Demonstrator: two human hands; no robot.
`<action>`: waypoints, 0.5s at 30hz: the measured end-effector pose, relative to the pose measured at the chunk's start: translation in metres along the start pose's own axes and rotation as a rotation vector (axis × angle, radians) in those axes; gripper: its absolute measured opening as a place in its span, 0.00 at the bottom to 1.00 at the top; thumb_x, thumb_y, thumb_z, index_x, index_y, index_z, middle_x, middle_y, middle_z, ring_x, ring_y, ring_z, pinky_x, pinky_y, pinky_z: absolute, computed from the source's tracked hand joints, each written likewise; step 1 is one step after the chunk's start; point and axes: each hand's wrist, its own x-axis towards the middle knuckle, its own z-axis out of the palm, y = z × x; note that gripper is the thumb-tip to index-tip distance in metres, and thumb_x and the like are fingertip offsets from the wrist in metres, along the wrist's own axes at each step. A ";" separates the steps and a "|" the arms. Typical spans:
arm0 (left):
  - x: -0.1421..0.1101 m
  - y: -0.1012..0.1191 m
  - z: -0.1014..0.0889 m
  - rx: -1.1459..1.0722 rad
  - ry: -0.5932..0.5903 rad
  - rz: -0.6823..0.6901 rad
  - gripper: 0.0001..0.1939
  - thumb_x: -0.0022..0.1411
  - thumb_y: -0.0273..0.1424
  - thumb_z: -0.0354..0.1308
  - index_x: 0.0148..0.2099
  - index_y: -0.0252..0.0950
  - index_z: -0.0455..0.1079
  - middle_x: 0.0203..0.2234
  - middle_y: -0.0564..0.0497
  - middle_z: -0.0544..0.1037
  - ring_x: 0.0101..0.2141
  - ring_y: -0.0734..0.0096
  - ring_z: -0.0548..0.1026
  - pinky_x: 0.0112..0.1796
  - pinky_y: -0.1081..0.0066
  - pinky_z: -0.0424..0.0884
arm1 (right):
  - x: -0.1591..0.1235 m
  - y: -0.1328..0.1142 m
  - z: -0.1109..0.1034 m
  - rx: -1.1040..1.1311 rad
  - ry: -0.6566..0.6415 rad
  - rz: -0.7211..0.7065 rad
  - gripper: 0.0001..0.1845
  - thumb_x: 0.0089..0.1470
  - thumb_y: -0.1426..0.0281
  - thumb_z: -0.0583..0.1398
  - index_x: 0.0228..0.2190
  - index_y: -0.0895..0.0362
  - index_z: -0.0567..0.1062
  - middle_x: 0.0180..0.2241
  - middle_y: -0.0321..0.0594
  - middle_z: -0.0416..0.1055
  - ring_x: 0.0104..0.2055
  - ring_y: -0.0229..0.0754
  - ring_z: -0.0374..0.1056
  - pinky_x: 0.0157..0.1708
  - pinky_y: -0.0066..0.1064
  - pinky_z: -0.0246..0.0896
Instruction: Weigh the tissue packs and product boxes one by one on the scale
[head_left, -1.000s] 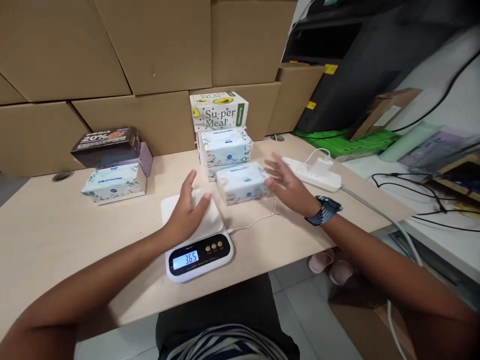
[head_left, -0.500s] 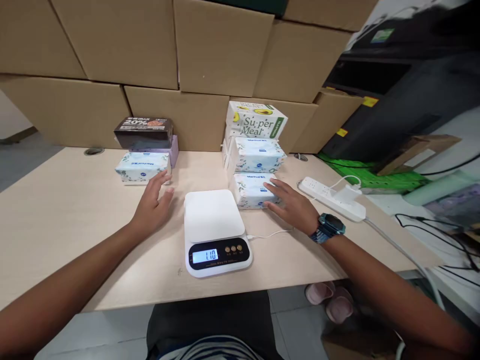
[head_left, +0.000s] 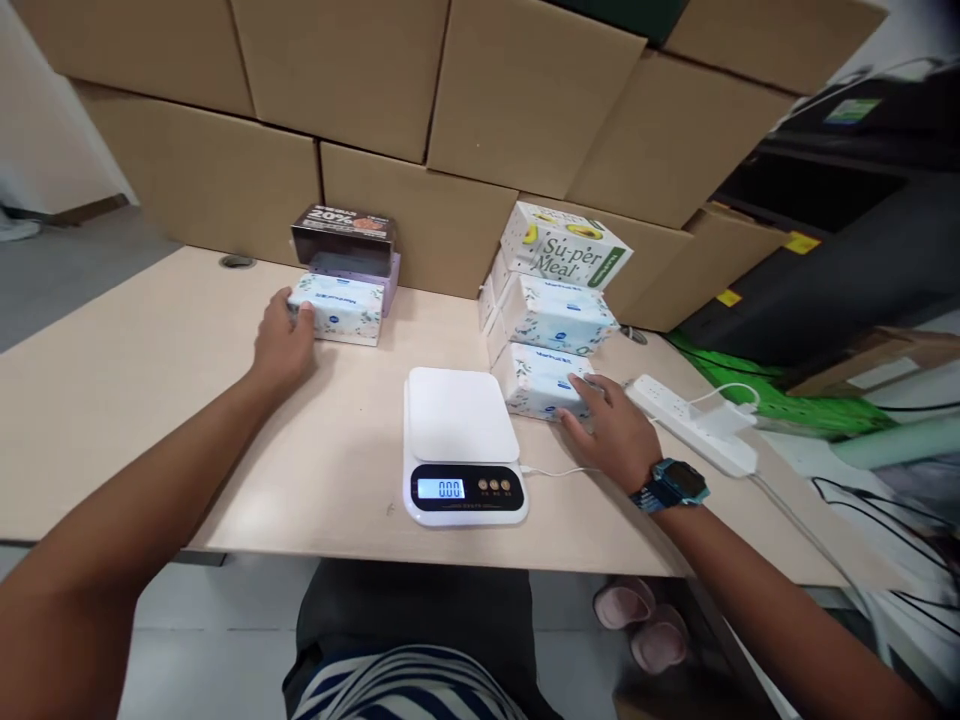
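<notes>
My left hand (head_left: 283, 345) is at the left end of a white floral tissue pack (head_left: 341, 312), its thumb on the front face and its fingers bent round the end, partly hidden. On the right, my right hand (head_left: 616, 435), with a dark watch on its wrist, touches another tissue pack (head_left: 536, 385) with thumb and fingers spread apart. Between the hands lies a white digital scale (head_left: 461, 415) with a bare pan and a lit display (head_left: 441, 489) reading 0.00. A further tissue pack (head_left: 559, 318) sits just behind the right one.
A dark box (head_left: 343, 240) rests on a purple box (head_left: 391, 283) behind the left pack. A "Su-per Meal" box (head_left: 570, 245) stands at the back right. Cardboard boxes (head_left: 375, 75) wall the desk's rear. At right lie a power strip (head_left: 694, 425) and a thin white cable (head_left: 559, 473).
My left hand has gone from the right end of the left tissue pack to its left end. The scale display dropped from 1.10 to 0.00. My right hand stays at its pack.
</notes>
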 end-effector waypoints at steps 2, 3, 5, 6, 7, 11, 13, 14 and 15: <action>0.001 -0.005 0.001 -0.039 -0.017 -0.033 0.35 0.75 0.52 0.52 0.73 0.37 0.60 0.70 0.35 0.73 0.70 0.41 0.70 0.74 0.38 0.61 | -0.002 0.001 0.002 0.009 0.016 -0.002 0.31 0.71 0.54 0.55 0.62 0.61 0.77 0.61 0.60 0.75 0.58 0.61 0.78 0.51 0.52 0.82; 0.001 -0.007 0.001 -0.056 -0.021 -0.048 0.34 0.75 0.52 0.51 0.74 0.38 0.60 0.69 0.36 0.74 0.69 0.43 0.72 0.74 0.40 0.63 | -0.003 0.002 0.004 0.016 0.023 0.000 0.31 0.71 0.54 0.55 0.62 0.61 0.77 0.61 0.60 0.75 0.58 0.61 0.78 0.51 0.52 0.82; 0.002 -0.010 0.002 -0.085 -0.025 -0.071 0.32 0.76 0.52 0.50 0.73 0.41 0.62 0.70 0.38 0.74 0.70 0.45 0.71 0.74 0.43 0.63 | -0.005 0.001 0.006 0.028 0.029 0.008 0.30 0.71 0.54 0.55 0.62 0.61 0.77 0.61 0.60 0.75 0.58 0.60 0.78 0.51 0.51 0.82; 0.001 -0.011 0.002 -0.100 -0.025 -0.081 0.32 0.76 0.52 0.50 0.73 0.42 0.62 0.71 0.38 0.72 0.71 0.46 0.70 0.75 0.45 0.62 | -0.006 0.000 0.007 0.030 0.029 0.012 0.30 0.71 0.55 0.55 0.62 0.61 0.77 0.61 0.60 0.75 0.58 0.60 0.78 0.50 0.52 0.82; 0.001 -0.012 0.003 -0.116 -0.023 -0.089 0.32 0.76 0.52 0.51 0.73 0.42 0.61 0.72 0.39 0.71 0.72 0.47 0.69 0.75 0.46 0.61 | -0.007 -0.001 0.007 0.028 0.029 0.016 0.30 0.71 0.55 0.55 0.63 0.60 0.77 0.61 0.60 0.75 0.57 0.61 0.78 0.50 0.54 0.81; 0.001 -0.012 0.006 -0.185 -0.006 -0.138 0.35 0.75 0.53 0.52 0.76 0.43 0.59 0.75 0.39 0.67 0.75 0.49 0.66 0.77 0.49 0.58 | 0.003 -0.006 -0.010 0.009 0.030 0.036 0.32 0.70 0.49 0.54 0.58 0.57 0.80 0.59 0.60 0.76 0.61 0.72 0.73 0.62 0.80 0.64; 0.002 -0.012 0.009 -0.208 0.023 -0.173 0.37 0.75 0.53 0.52 0.76 0.41 0.59 0.76 0.37 0.64 0.77 0.47 0.61 0.79 0.49 0.53 | 0.019 -0.014 -0.028 0.114 0.065 0.065 0.35 0.68 0.43 0.54 0.58 0.56 0.80 0.59 0.59 0.75 0.65 0.72 0.70 0.66 0.79 0.60; 0.003 -0.012 0.011 -0.217 0.044 -0.191 0.37 0.75 0.53 0.53 0.77 0.40 0.58 0.77 0.36 0.62 0.79 0.47 0.57 0.80 0.49 0.49 | 0.029 -0.021 -0.037 0.213 0.087 0.079 0.36 0.67 0.41 0.55 0.59 0.55 0.79 0.60 0.58 0.75 0.66 0.69 0.70 0.67 0.75 0.62; 0.004 -0.012 0.012 -0.226 0.065 -0.206 0.38 0.75 0.53 0.53 0.77 0.40 0.58 0.78 0.36 0.59 0.80 0.48 0.53 0.80 0.49 0.45 | 0.041 -0.030 -0.045 0.336 0.103 0.089 0.37 0.65 0.41 0.57 0.61 0.54 0.78 0.61 0.57 0.75 0.66 0.65 0.70 0.69 0.69 0.65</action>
